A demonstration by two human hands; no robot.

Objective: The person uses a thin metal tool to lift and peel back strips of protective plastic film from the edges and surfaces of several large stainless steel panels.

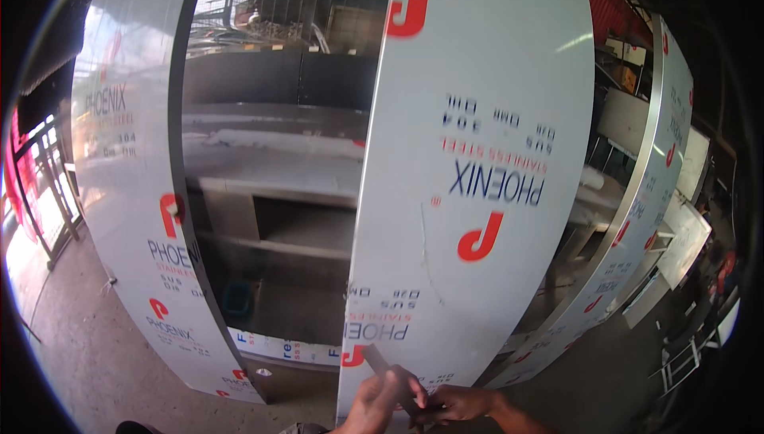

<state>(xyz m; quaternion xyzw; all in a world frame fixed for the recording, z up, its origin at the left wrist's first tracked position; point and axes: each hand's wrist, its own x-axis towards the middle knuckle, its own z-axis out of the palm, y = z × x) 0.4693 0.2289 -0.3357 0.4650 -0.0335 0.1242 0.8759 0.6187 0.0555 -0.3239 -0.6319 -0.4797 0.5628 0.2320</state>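
Observation:
Low in front of me, a dark flat bar (374, 359) slants from upper left to lower right; its exact kind I cannot make out. My left hand (374, 407) is closed around its middle, thumb along the top. My right hand (458, 404) is closed beside it, fingers at the bar's dark lower end. Just beyond both hands stands a tall metal panel (477, 124) covered in white printed protective film. The bar's upper end overlaps the panel's lower part in view; whether they touch I cannot tell.
A second film-covered panel (131, 155) stands at left, a third (637, 203) at right. Between the left and middle panels are metal shelves (298, 173) and a dark blue-green container (237, 299). A dark railing (49, 187) is far left, on the concrete floor (60, 338).

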